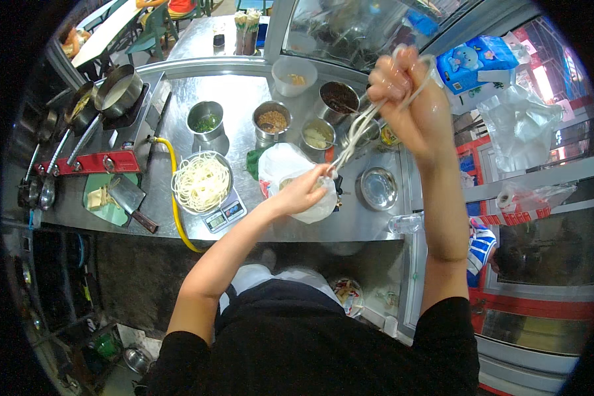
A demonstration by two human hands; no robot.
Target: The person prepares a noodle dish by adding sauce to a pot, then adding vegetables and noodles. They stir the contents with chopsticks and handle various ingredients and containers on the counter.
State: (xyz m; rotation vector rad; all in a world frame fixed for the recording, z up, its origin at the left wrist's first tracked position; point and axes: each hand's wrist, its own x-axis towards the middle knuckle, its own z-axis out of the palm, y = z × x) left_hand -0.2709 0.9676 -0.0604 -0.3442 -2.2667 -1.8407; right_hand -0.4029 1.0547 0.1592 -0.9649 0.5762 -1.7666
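Observation:
Raised at the upper right, my right hand [401,81] is closed around a bundle of pale noodles [359,131], with loops over its fingers. The strands slant down to my left hand [304,190], whose fingers pinch them above a white plastic bag [286,158]. The bag lies open on the steel counter; what is deeper inside is hidden. Left of it, a round metal dish heaped with pale noodles [203,182] rests on a digital kitchen scale [224,218].
Behind stand metal pots of chopped greens [205,120], beans [272,120] and dark sauce [337,101]. At left are a gas stove [94,163] with pans, a yellow hose [174,198] and a cleaver [127,194] on a green board. An empty metal bowl [378,188] sits right.

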